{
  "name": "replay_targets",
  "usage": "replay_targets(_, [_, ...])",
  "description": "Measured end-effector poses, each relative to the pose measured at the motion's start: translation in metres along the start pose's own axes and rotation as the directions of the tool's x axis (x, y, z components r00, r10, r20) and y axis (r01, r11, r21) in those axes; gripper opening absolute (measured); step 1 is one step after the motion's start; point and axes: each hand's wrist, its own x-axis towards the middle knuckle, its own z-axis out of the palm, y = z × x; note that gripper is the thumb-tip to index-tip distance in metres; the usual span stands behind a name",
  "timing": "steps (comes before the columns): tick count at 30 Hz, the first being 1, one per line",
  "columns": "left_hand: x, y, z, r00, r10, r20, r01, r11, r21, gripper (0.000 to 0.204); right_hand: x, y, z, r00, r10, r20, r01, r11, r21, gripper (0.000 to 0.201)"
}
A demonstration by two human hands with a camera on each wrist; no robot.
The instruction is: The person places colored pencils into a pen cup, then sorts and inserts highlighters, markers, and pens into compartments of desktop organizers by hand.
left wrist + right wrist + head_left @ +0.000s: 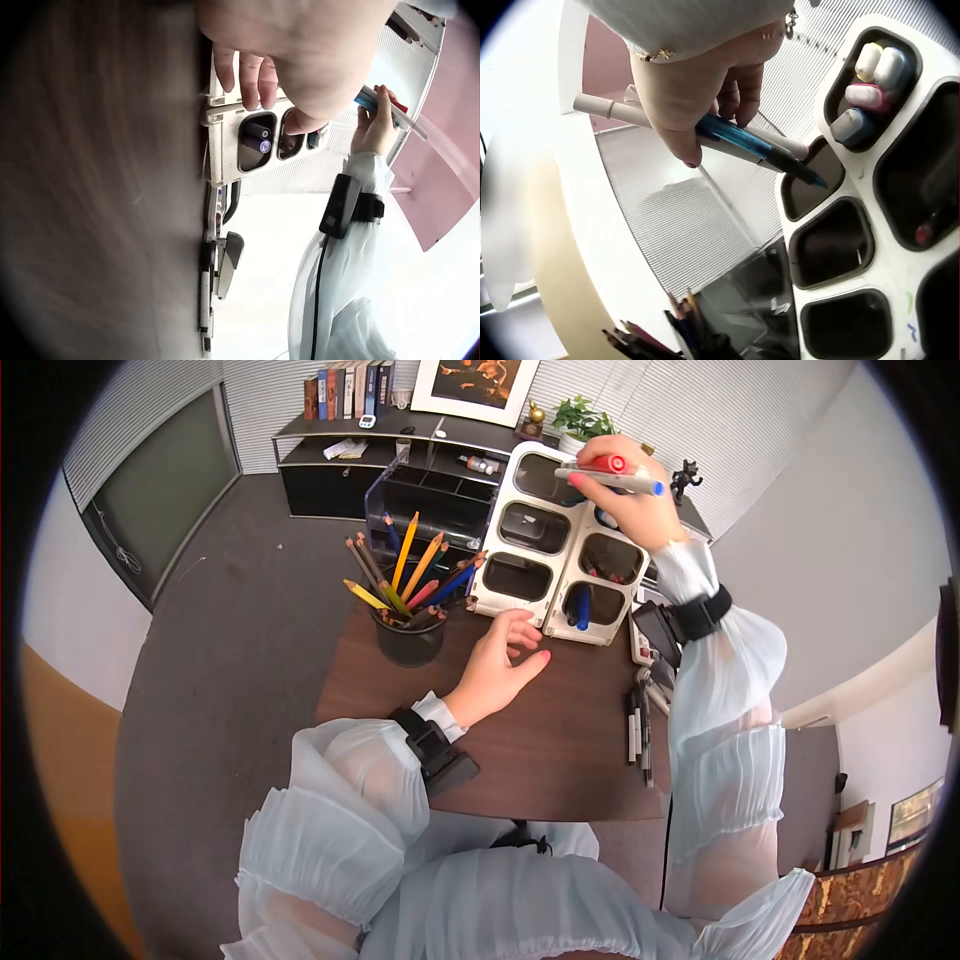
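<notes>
A white desk organizer with several dark compartments stands at the far side of the brown desk. My right hand is raised over its far right corner and grips a red-capped marker and a white pen with a blue end. In the right wrist view the blue pen points toward an empty compartment. My left hand rests on the desk, its fingers curled over the organizer's near rim with the thumb beside it.
A black mesh cup full of coloured pencils stands left of the organizer. Several pens lie along the desk's right edge. Highlighters and a blue marker sit in compartments. A low black shelf stands behind.
</notes>
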Motion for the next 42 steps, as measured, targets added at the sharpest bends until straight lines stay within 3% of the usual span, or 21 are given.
replay_targets(2, [0.000, 0.002, 0.001, 1.000, 0.006, -0.005, -0.006, 1.000, -0.023, 0.043, 0.006, 0.012, 0.007, 0.999, -0.044, 0.022, 0.044, 0.999, -0.015, 0.018])
replay_targets(4, [0.000, 0.002, 0.001, 1.000, -0.008, 0.012, 0.009, 0.998, -0.057, 0.039, 0.013, 0.009, 0.012, 0.984, 0.127, 0.129, -0.135, 0.989, 0.060, 0.017])
replay_targets(5, [0.000, -0.001, 0.002, 1.000, 0.024, 0.001, -0.024, 0.998, -0.058, 0.034, 0.015, 0.008, 0.011, 0.975, 0.140, 0.170, -0.154, 0.986, 0.070, 0.017])
replay_targets(8, [-0.002, 0.002, 0.003, 1.000, -0.010, 0.019, 0.011, 0.999, -0.053, 0.029, 0.023, 0.000, 0.009, 0.978, 0.081, 0.194, -0.101, 0.990, 0.095, 0.019])
replay_targets(10, [-0.002, 0.005, 0.004, 1.000, -0.011, 0.022, 0.012, 0.999, -0.045, 0.026, 0.028, 0.005, 0.012, 0.963, 0.124, 0.238, -0.149, 0.985, 0.088, 0.024])
replay_targets(12, [-0.002, 0.005, 0.004, 0.999, -0.045, 0.025, 0.046, 0.997, -0.055, 0.019, 0.028, 0.019, 0.017, 0.950, -0.053, 0.309, 0.061, 0.998, -0.015, 0.022])
replay_targets(13, [-0.003, 0.005, 0.004, 0.999, -0.044, 0.028, 0.046, 0.997, -0.056, 0.018, 0.028, 0.025, 0.021, 0.950, -0.060, 0.307, 0.119, 0.977, -0.176, 0.024])
replay_targets(14, [-0.002, 0.004, 0.004, 0.999, -0.042, 0.028, 0.044, 0.997, -0.058, 0.017, 0.027, 0.032, 0.024, 0.949, -0.014, 0.315, 0.080, 0.977, -0.196, 0.025])
replay_targets(17, [-0.002, 0.007, 0.003, 0.998, -0.052, 0.035, 0.054, 0.998, -0.041, 0.017, 0.022, 0.039, 0.027, 0.961, -0.055, 0.271, 0.115, 0.971, -0.212, 0.025])
replay_targets(19, [-0.002, 0.005, 0.004, 0.998, -0.044, 0.034, 0.045, 0.998, -0.043, 0.017, 0.018, 0.041, 0.029, 0.983, -0.008, 0.181, 0.062, 0.954, -0.293, 0.026])
replay_targets(24, [-0.003, 0.004, 0.004, 0.996, -0.079, 0.039, 0.082, 0.993, -0.082, 0.016, 0.010, 0.042, 0.038, 0.992, 0.019, 0.127, 0.020, 0.955, -0.295, 0.028])
replay_targets(27, [-0.003, 0.008, 0.004, 0.994, -0.101, 0.046, 0.105, 0.990, -0.089, 0.015, 0.010, 0.041, 0.036, 0.960, 0.253, 0.121, -0.222, 0.949, -0.225, 0.041])
replay_targets(30, [-0.003, 0.007, 0.003, 0.987, -0.139, 0.086, 0.147, 0.984, -0.100, 0.014, 0.012, 0.051, 0.035, 0.939, 0.328, 0.105, -0.299, 0.927, -0.227, 0.051])
replay_targets(31, [-0.003, 0.007, 0.002, 0.987, -0.136, 0.085, 0.144, 0.985, -0.099, 0.013, 0.010, 0.042, 0.031, 0.920, 0.376, 0.110, -0.322, 0.886, -0.334, 0.060])
replay_targets(36, [-0.003, 0.012, 0.001, 0.985, -0.147, 0.093, 0.154, 0.985, -0.075, 0.014, 0.005, 0.044, 0.024, 0.871, 0.439, 0.219, -0.321, 0.848, -0.422, 0.072])
replay_targets(38, [-0.003, 0.012, 0.001, 0.984, -0.150, 0.099, 0.157, 0.985, -0.066, 0.014, 0.001, 0.043, 0.023, 0.883, 0.390, 0.260, -0.204, 0.820, -0.535, 0.075])
replay_targets(39, [-0.003, 0.010, 0.001, 0.985, -0.142, 0.094, 0.149, 0.987, -0.063, 0.014, 0.002, 0.043, 0.021, 0.833, 0.447, 0.326, -0.237, 0.821, -0.520, 0.080])
replay_targets(40, [-0.003, 0.009, 0.001, 0.987, -0.135, 0.090, 0.141, 0.988, -0.059, 0.014, 0.003, 0.038, 0.021, 0.833, 0.447, 0.325, -0.237, 0.820, -0.521, 0.080])
replay_targets(42, [-0.003, 0.006, 0.003, 0.992, -0.108, 0.061, 0.112, 0.991, -0.068, 0.015, -0.002, 0.027, 0.020, 0.888, 0.357, 0.290, -0.106, 0.773, -0.625, 0.073])
